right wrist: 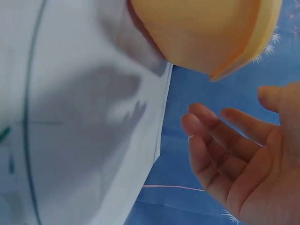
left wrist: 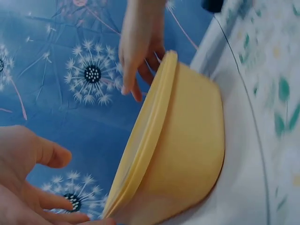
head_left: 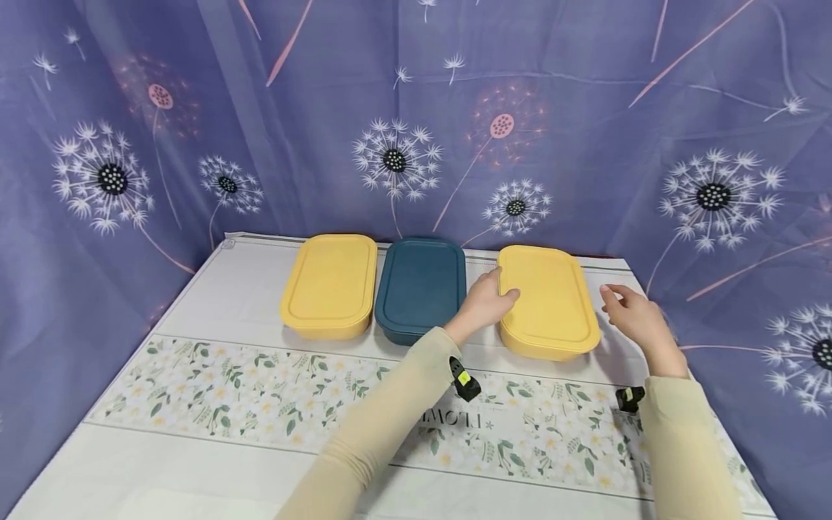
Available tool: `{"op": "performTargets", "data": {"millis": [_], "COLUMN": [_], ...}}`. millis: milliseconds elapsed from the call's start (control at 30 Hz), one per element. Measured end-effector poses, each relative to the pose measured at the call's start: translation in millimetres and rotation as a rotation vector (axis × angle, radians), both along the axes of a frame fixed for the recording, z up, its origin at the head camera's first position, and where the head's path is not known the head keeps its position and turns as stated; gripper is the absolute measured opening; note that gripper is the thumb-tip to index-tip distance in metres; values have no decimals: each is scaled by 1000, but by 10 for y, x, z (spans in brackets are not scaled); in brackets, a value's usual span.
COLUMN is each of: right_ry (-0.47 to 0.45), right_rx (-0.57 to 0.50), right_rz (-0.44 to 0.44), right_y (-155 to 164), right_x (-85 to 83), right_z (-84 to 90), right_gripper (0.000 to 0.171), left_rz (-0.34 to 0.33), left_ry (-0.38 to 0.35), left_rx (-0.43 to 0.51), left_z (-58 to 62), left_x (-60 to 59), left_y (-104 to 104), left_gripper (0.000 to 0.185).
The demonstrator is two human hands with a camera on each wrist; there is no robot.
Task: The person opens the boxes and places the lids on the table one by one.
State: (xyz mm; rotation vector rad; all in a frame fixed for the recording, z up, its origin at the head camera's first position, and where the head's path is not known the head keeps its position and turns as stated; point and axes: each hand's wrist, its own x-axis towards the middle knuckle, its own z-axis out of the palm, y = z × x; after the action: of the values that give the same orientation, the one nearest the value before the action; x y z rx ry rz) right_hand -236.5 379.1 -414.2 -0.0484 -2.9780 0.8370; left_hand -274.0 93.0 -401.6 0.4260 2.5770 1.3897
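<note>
Yellow lidded box [head_left: 549,300] on the right sits at the far right of the table [head_left: 214,462], a gap apart from the blue box [head_left: 421,289] and the other yellow box [head_left: 330,284]. Left hand [head_left: 484,303] touches its left edge, fingers relaxed; right hand [head_left: 633,312] hovers just beside its right edge, fingers spread, holding nothing. The step looks like taking hold from both sides; next, the right hand must close the gap.

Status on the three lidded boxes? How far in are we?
Early. Done: nothing visibly. The left yellow box and the blue box sit side by side at the back of the table, lids on. In hand: the left hand touches the right yellow box at its left edge; the right hand is open beside it, apart. Left: no box is opened or lifted.
</note>
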Motion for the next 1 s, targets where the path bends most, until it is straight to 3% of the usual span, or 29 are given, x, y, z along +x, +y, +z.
{"op": "performTargets", "data": {"millis": [267, 600, 1000], "right_ry": [-29, 3, -11], "right_rx": [-36, -44, -78], "right_rz": [7, 32, 5], "right_y": [-70, -121, -151], "right_x": [47, 62, 56], "right_z": [-86, -125, -166], "right_gripper": [73, 59, 59], "left_rz": [41, 52, 86], "left_ry": [-79, -74, -167], "left_rx": [87, 105, 249], "left_z": [-141, -384, -453], "left_x": [90, 63, 129], "left_y": [152, 149, 155], "left_gripper": [68, 65, 62]}}
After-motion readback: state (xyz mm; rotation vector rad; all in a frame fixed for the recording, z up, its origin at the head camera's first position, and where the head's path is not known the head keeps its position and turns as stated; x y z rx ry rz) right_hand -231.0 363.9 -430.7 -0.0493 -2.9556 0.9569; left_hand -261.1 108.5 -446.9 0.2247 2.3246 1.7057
